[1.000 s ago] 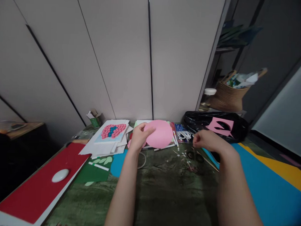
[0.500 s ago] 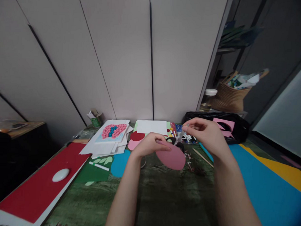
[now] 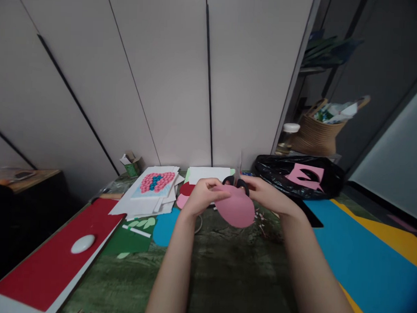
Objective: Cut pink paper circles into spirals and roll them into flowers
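Observation:
My left hand [image 3: 204, 196] is closed on a pink paper oval [image 3: 235, 211], its thumb lying across the upper left edge. The paper tilts over the table in front of me. Right behind the paper is a pair of scissors [image 3: 245, 185] with black handle loops, their pale blades pointing upward. My right hand [image 3: 264, 193] is closed on the scissors near the base of the blades; some of its fingers are hidden behind the paper and handles. Below the hands, small paper scraps [image 3: 260, 218] lie on the dark green tabletop [image 3: 231, 276].
A white mouse [image 3: 82, 244] lies on red paper [image 3: 59, 254] at left. Near it are a pink-and-blue heart picture [image 3: 156, 184], green paper and a blue disc [image 3: 165, 227]. A black bag [image 3: 273, 165] with a pink offcut [image 3: 306, 176] and blue sheets [image 3: 355, 253] are at right.
My right hand has picked the scissors up from the table and brought them left to the paper. My left hand has tilted the pink oval and moved it slightly right and down.

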`<state>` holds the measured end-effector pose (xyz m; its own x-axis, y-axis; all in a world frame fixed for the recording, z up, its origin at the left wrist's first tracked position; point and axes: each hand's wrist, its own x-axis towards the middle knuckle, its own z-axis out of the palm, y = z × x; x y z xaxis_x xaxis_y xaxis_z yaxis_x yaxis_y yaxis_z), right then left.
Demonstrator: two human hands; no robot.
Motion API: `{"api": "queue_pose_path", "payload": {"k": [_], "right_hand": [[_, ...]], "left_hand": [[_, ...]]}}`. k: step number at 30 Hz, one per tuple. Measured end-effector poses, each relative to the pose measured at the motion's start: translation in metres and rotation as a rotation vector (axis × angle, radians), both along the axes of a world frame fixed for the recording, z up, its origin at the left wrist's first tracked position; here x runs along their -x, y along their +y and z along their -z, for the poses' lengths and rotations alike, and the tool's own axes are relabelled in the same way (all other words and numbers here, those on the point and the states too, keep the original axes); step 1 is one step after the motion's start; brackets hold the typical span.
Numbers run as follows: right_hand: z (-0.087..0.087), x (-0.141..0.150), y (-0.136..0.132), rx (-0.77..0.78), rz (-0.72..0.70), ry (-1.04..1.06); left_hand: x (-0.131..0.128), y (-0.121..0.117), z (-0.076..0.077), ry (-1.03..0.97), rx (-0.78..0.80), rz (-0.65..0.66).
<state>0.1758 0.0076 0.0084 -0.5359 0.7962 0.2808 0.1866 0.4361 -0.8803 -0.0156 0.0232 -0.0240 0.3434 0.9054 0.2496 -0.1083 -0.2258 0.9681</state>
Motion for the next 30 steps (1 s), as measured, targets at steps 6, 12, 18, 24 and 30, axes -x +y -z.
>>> {"api": "queue_pose_path", "payload": {"k": [6, 12, 18, 24, 30], "right_hand": [[0.009, 0.01, 0.008, 0.045, 0.081, 0.118], [0.01, -0.001, 0.009, 0.074, 0.147, 0.255], [0.004, -0.034, 0.006, 0.065, 0.299, 0.325], [-0.001, -0.05, -0.004, -0.119, 0.372, -0.081], [-0.002, -0.041, -0.013, 0.003, 0.149, -0.438]], "left_hand": [[-0.001, -0.001, -0.001, 0.022, 0.009, -0.002], [-0.001, 0.002, 0.0, -0.072, 0.02, -0.108], [0.001, 0.011, 0.003, -0.207, -0.075, -0.374], [-0.005, 0.009, -0.001, -0.342, -0.114, -0.508], [-0.014, 0.001, -0.012, -0.585, -0.07, -0.594]]}}
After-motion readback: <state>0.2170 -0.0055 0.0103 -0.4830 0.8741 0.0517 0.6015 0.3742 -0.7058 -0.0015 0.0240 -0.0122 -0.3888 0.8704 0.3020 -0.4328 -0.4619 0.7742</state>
